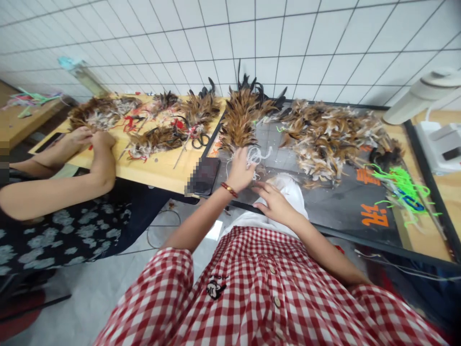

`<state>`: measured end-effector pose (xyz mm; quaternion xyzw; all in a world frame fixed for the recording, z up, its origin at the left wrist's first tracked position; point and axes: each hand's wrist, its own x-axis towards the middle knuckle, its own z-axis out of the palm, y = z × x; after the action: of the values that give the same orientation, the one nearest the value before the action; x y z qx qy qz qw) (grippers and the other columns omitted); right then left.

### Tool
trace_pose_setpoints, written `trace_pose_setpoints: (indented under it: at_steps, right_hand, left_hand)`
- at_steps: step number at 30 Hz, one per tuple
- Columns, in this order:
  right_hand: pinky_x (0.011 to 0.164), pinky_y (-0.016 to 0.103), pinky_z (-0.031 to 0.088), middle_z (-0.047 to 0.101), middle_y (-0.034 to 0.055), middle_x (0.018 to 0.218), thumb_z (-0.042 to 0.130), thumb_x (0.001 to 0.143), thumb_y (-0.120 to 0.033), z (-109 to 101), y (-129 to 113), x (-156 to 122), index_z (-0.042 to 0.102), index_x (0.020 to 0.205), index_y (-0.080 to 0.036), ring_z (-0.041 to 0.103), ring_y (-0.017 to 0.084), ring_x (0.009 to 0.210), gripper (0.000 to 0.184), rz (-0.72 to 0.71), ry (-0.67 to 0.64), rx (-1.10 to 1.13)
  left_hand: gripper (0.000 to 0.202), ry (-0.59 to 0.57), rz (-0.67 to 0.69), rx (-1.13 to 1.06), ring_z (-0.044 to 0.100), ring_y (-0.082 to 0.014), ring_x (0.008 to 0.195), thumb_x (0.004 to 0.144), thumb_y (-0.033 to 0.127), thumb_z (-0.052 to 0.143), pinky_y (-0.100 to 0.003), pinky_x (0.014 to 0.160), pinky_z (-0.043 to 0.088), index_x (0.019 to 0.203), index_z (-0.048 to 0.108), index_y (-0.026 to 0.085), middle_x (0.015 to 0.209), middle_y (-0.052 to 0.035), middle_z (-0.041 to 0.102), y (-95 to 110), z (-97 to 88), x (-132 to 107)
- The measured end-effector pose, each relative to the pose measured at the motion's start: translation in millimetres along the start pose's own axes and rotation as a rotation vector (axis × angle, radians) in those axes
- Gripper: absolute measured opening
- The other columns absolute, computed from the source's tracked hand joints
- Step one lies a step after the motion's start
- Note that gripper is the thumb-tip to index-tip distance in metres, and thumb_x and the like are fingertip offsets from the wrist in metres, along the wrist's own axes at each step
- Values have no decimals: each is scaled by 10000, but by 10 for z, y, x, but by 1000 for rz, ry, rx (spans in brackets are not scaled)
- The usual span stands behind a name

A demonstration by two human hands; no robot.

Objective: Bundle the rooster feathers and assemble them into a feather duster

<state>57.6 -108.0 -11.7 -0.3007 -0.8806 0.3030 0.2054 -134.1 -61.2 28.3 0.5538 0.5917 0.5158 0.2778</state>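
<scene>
My left hand [242, 168] is reaching to the white string [265, 154] at its two o'clock, the feather bundle [239, 117] at twelve; whether it's pinching, I can't tell. My right hand [276, 203], at four, is resting loosely spread. Loose loops are risking a tangle with the feathers. At its three, orange lettering [375, 216] is showing 讯; my shirt [252, 283] print is staying illegible.

Rough, ruffled feathers [237, 120] here, against a smooth, faintly shiny tabletop [334, 206]; glossy wall tiles [241, 36], matt woven cloth on the checked shirt [252, 288], glassy-looking phone [208, 175]!
</scene>
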Motion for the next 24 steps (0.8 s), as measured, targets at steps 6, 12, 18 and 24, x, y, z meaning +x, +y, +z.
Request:
trace_pose_setpoints:
  at_steps: [6, 12, 18, 24]
  right_hand:
    - [1173, 446, 520, 739, 63, 1347, 565, 954, -276, -288, 299, -198, 764, 1270, -286, 691, 259, 1275, 373, -17, -37, 219]
    - [1110, 433, 534, 793, 92, 1210, 614, 847, -182, -1085, 1108, -171, 796, 1154, -180, 731, 235, 1141, 357, 257, 121, 158]
    - [958, 412, 571, 791, 105, 1073, 590, 853, -253, -1593, 1446, -88, 785, 1049, -159, 714, 235, 957, 292, 380, 742, -36]
    - [1012, 450, 517, 764, 112, 1062, 550, 901, -260, -1490, 1404, -60, 773, 978, -206, 669, 272, 1053, 242, 392, 874, -339]
  left_hand:
    - [299, -225, -241, -658, 753, -189, 942, 930, 208, 640, -385, 959, 575, 1226, 668, 179, 1178, -119, 773, 156, 1186, 106]
    - [337, -19, -442, -1012, 657, -86, 723, 954, 112, 563, -221, 741, 512, 1268, 662, 180, 1063, -70, 783, 228, 1478, 722]
    - [339, -25, -402, -947, 601, -59, 672, 971, 100, 513, -166, 641, 470, 1258, 659, 208, 975, -28, 767, 280, 1388, 775]
    - [246, 46, -289, -619, 577, -55, 633, 920, 97, 562, -186, 672, 479, 1104, 695, 191, 941, -8, 736, 170, 1476, 728]
